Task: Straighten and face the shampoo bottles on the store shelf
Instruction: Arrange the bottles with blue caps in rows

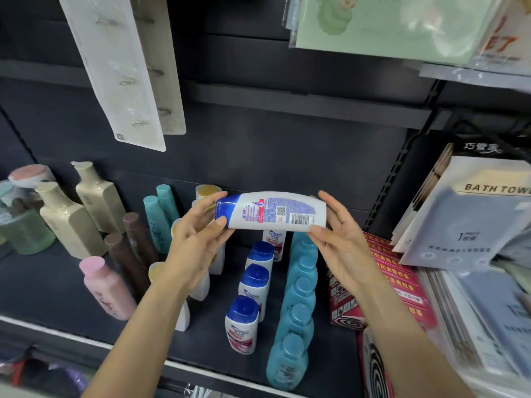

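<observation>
A white shampoo bottle with a blue cap [275, 210] lies sideways in the air above the dark shelf [51, 285], its back label with barcode facing me. My left hand [195, 239] grips its capped end, thumb under and fingers over. My right hand [342, 237] holds its base end between thumb and fingers. Below stands a row of matching white bottles with blue caps [254, 285], upright, front labels toward me. To their right runs a row of teal bottles [298, 305].
On the left stand a pink bottle [107, 285], brown bottles [129, 248], beige bottles [71, 216] and thin teal bottles [159, 214]. Red boxes [402, 285] and bath towel packs [471, 214] crowd the right. White bottles with yellow caps [205, 193] sit behind my left hand.
</observation>
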